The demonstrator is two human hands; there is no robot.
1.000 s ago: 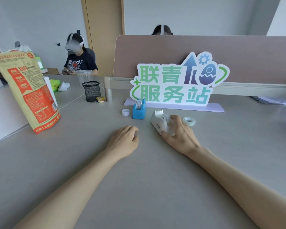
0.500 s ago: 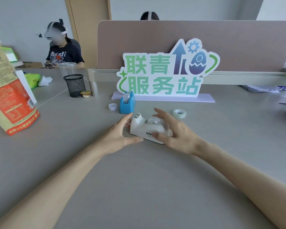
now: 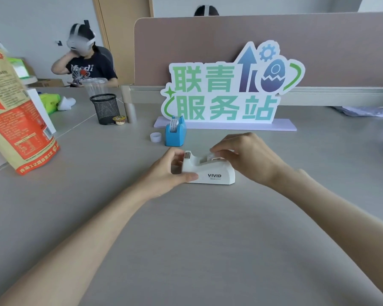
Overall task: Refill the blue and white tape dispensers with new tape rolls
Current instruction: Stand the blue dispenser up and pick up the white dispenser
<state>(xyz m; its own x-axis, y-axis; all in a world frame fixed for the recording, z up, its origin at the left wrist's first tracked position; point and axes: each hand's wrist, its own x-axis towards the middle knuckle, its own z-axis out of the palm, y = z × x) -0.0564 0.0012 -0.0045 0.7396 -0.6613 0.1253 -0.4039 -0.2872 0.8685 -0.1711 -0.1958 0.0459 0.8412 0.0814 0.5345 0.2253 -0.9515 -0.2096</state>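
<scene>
Desk [image 3: 186, 250]; blue dispenser [image 3: 175, 133] seemingly loaded

Grey desk [image 3: 186, 250], mauve partition [image 3: 208, 40]

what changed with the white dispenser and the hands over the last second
The white dispenser was turned side-on and drawn nearer. The left hand, earlier flat on the desk, now holds its cutter end; the right hand moved to pinch at its top. The blue dispenser and small white core stayed put.
</scene>
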